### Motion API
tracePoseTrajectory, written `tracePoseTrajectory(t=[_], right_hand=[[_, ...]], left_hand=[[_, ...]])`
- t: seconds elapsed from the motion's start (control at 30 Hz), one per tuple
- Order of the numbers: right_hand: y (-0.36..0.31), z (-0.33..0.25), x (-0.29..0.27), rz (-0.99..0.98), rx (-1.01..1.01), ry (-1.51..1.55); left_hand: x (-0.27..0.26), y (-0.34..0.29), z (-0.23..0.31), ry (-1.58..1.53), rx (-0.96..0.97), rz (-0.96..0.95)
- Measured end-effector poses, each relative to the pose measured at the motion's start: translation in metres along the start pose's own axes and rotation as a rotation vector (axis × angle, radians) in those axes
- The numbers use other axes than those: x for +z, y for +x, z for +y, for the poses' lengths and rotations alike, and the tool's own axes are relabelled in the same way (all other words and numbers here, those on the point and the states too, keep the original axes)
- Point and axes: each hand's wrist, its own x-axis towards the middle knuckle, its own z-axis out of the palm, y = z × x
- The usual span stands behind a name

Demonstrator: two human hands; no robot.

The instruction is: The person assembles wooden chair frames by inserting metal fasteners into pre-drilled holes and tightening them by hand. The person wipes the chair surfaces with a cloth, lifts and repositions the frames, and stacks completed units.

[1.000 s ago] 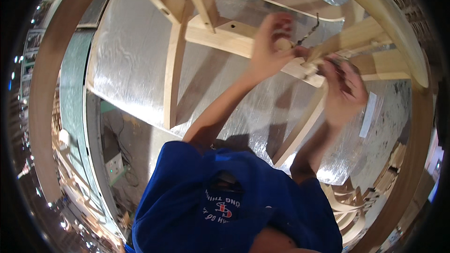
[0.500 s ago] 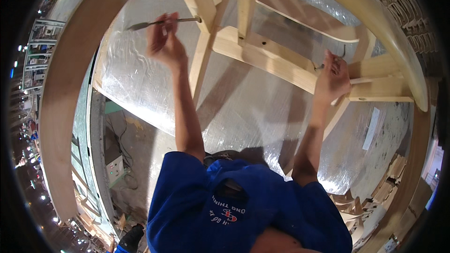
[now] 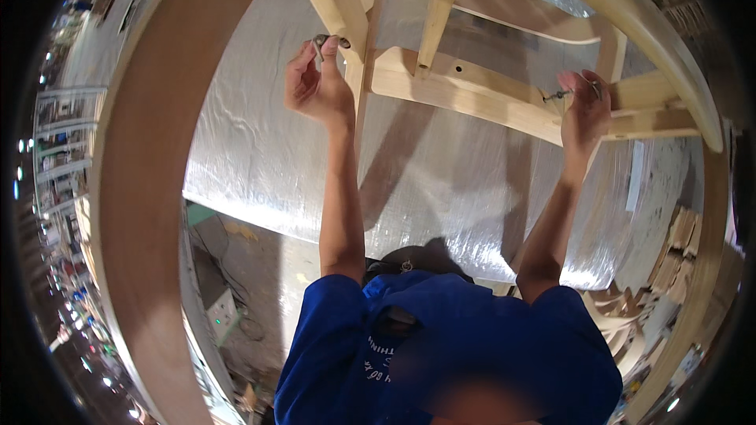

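Observation:
My left hand (image 3: 319, 90) is up at a slanting wooden leg (image 3: 335, 0), fingers pinched around a bent metal hex key (image 3: 318, 49). The key's near end points at a hole in the leg; fingers partly cover it. Farther right, my right hand (image 3: 587, 114) is closed on a dark bolt (image 3: 556, 96), which juts out toward the wooden crossbar (image 3: 465, 93). A thin bent metal piece, apparently another hex key (image 3: 594, 88), shows among the same fingers. Whether the bolt's tip enters the crossbar I cannot tell.
A broad curved wooden rim (image 3: 146, 181) arches around the left side, and another rounded rail (image 3: 614, 16) runs across the upper right. Shiny plastic wrap (image 3: 441, 189) covers the surface below. A power socket box (image 3: 223, 315) with cables lies lower left; wooden pieces (image 3: 677, 244) are stacked right.
The hex key in my left hand has swung from pointing far left to a short bent shape close to the leg. The whole view has shifted, and my right hand still grips the bolt.

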Motion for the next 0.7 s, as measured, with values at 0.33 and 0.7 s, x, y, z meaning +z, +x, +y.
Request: tracePoseTrajectory(t=[0.33,0.7], right_hand=[[-0.007,-0.002,0.017,0.330,0.071,-0.051],[-0.006,0.005,0.012,0.207,-0.285,0.405]], left_hand=[[-0.019,0.014,0.003,-0.099,-0.197,-0.361],[-0.023,0.024,0.004,0.008,-0.062,-0.439]])
